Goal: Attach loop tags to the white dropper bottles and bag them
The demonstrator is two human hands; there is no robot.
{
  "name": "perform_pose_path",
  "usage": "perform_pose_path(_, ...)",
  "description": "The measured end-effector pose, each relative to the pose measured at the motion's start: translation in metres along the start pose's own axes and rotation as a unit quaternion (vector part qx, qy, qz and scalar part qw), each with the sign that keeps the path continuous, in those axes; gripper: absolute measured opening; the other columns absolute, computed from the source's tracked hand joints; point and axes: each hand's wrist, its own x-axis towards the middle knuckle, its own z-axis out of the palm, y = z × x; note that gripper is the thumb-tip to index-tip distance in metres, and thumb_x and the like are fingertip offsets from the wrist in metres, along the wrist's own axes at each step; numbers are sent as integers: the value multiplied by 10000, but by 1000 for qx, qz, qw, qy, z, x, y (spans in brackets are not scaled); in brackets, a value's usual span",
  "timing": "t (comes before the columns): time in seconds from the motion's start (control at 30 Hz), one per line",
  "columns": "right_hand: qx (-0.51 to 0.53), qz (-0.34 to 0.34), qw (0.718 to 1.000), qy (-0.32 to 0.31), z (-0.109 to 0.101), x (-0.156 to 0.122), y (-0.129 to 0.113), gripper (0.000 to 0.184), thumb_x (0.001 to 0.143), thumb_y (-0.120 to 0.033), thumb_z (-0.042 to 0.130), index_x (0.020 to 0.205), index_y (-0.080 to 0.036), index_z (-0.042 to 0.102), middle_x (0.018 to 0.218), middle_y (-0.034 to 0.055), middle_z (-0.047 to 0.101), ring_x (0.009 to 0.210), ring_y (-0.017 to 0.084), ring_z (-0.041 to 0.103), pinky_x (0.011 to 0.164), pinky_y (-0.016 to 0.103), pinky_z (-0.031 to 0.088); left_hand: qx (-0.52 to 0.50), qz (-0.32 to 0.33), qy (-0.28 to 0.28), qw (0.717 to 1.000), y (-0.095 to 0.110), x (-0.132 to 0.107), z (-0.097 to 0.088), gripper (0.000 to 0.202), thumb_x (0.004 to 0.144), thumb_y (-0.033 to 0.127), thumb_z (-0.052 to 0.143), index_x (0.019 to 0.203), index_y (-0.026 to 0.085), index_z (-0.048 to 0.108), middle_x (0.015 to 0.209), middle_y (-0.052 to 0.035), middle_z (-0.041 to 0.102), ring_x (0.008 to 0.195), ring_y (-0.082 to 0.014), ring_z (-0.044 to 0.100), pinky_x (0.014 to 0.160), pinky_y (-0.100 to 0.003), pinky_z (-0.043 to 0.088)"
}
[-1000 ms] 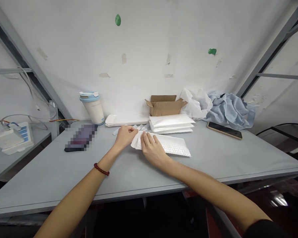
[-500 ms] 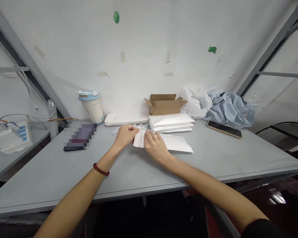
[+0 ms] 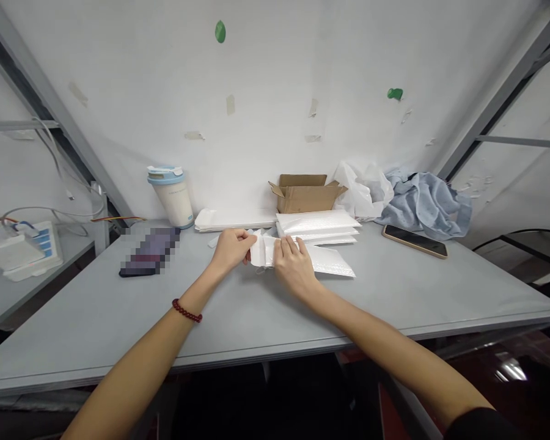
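Observation:
A white bubble mailer (image 3: pixel 330 263) lies on the grey table (image 3: pixel 256 318) in front of me. My left hand (image 3: pixel 230 248) pinches its open left end, where the flap stands raised. My right hand (image 3: pixel 294 266) rests on top of the mailer just right of that flap, fingers curled onto it and gripping its edge. Small clear flat packets (image 3: pixel 215 241) lie just behind my left hand, partly hidden by it. A red bead bracelet sits on my left wrist.
Behind the mailer lie a stack of white mailers (image 3: pixel 316 227), a flat white pile (image 3: pixel 233 220), an open cardboard box (image 3: pixel 305 193) and a lidded cup (image 3: pixel 172 195). A dark phone (image 3: pixel 149 252) lies left, another phone (image 3: pixel 415 241) right, by blue cloth (image 3: pixel 424 203).
The mailer's left end has been lifted and slid slightly back and right; both hands moved with it, and the flap now stands up between them.

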Motion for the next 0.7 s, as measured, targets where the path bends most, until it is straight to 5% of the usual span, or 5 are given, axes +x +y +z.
perform_pose_path(0.3, -31, -50, 998, 15, -2, 0, 3, 352, 877, 2, 414, 1066, 1, 711, 1086, 240, 716, 1059, 288, 683, 992, 437, 507, 11, 0, 1, 1000, 7, -5, 4, 216, 675, 264, 593, 486, 179, 534, 403, 28, 517, 365, -115, 478, 387, -216, 341)
perform_pose_path(0.7, 1, -26, 1000, -1, -1, 0, 3, 323, 899, -19, 418, 1104, -14, 668, 1080, 226, 715, 1031, 258, 682, 994, 420, 483, -26, 27, 6, 999, 2, -1, 6, 363, 841, 323, 523, 506, 185, 504, 423, 32, 515, 387, -115, 502, 406, -218, 400)
